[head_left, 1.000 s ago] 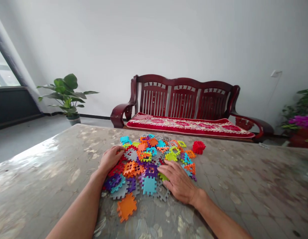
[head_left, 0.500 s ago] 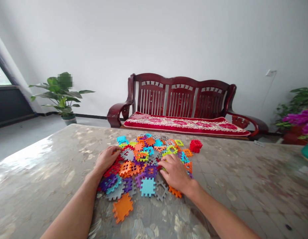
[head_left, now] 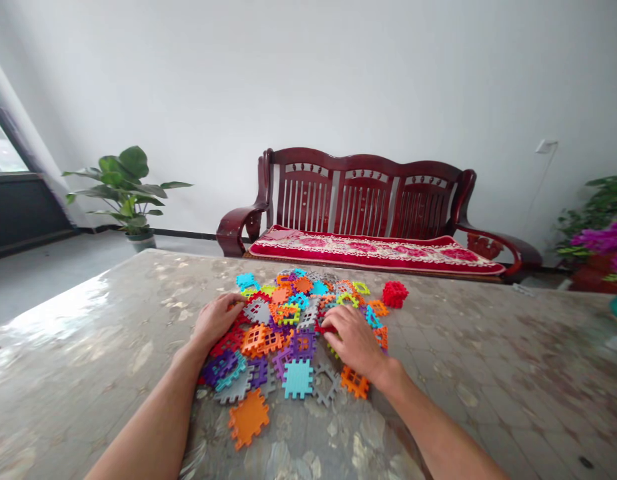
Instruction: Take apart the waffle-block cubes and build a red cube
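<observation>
A heap of colourful plastic interlocking tiles with notched edges lies on the table. At its left side my left hand (head_left: 218, 323) rests with fingers stretched over red tiles (head_left: 226, 342), its fingertips near a grey window tile (head_left: 257, 311). My right hand (head_left: 353, 339) is at the heap's right side, its thumb and fingers closed on a red tile (head_left: 320, 327) that is mostly hidden. Below the hands lie a light blue tile (head_left: 298, 379), a grey open-frame tile (head_left: 326, 383), an orange window tile (head_left: 354, 381) and a solid orange tile (head_left: 249, 419).
A red assembled block (head_left: 395, 294) stands apart, right of the heap. The table (head_left: 468, 373) has a patterned, shiny cover. Behind it is a dark red wooden bench (head_left: 363, 200) with a red patterned cushion (head_left: 373, 252). A potted plant (head_left: 131, 193) stands at the left.
My right hand has shifted slightly, with more red showing at its fingertips, and the orange window tile below it is more visible. My left hand stays at the heap's left side.
</observation>
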`<state>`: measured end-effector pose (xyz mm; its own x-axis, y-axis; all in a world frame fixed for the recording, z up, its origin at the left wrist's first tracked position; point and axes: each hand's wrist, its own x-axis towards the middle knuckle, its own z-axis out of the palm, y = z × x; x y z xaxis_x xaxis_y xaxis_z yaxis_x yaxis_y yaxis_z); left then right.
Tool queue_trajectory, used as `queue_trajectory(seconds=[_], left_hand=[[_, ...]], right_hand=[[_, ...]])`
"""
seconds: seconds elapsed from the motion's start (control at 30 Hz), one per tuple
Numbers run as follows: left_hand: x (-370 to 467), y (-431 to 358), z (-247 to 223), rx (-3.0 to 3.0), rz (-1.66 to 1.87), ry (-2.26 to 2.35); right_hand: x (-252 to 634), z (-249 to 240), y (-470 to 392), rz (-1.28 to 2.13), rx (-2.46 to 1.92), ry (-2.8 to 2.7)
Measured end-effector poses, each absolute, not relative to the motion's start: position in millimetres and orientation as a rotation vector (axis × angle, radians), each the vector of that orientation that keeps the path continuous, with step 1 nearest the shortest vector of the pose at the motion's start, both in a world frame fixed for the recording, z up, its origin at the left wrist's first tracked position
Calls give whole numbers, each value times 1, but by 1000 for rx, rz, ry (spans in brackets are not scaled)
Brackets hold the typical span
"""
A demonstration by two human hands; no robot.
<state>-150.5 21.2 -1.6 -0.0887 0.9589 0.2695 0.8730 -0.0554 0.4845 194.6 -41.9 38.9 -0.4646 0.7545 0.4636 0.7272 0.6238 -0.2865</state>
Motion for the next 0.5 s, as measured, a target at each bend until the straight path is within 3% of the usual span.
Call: queue_trajectory(seconds=[0.23, 0.5], left_hand=[[-153, 23, -4, 2020, 793, 2063], [-154, 23, -5, 2002, 812, 2072]], right_hand=[[241, 37, -10, 396, -1325, -1648], [318, 27, 7, 290, -1702, -1348]])
